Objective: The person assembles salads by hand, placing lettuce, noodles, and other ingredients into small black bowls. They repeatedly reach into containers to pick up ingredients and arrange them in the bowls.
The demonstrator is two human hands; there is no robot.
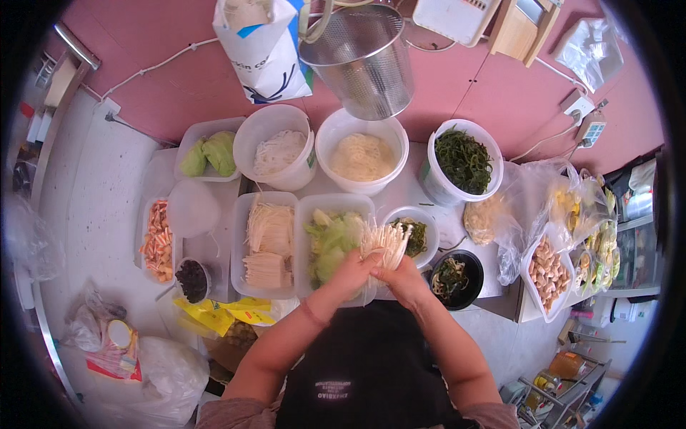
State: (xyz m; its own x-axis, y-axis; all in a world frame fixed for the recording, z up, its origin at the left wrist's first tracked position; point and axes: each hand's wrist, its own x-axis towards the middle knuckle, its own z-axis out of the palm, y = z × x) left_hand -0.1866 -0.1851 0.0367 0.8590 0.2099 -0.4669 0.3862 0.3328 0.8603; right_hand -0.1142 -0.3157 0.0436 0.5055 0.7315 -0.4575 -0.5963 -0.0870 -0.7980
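Observation:
Both of my hands are closed around a bunch of enoki mushrooms (pixel 386 239), its thin white stems fanning upward. My left hand (pixel 355 269) grips it from the left and my right hand (pixel 401 277) from the right, their fingers meeting low on the bunch. Just beneath and to the left is a plastic tub (pixel 301 209) of green lettuce leaves (pixel 334 247). Beside it, another tub (pixel 238 236) holds more enoki (pixel 270 229) in neat stacks. To the right stand a white bowl (pixel 433 243) of dark greens and a black bowl (pixel 477 275) with greens and pale strands.
Round tubs of white noodles (pixel 277 151), yellowish noodles (pixel 362 157) and seaweed strips (pixel 463 161) line the back. Above hangs a metal strainer (pixel 371 68). Cabbage (pixel 211 154) and sliced reddish pieces (pixel 157 243) lie left; a tray of brown pieces (pixel 549 275) and plastic bags (pixel 511 222) lie right.

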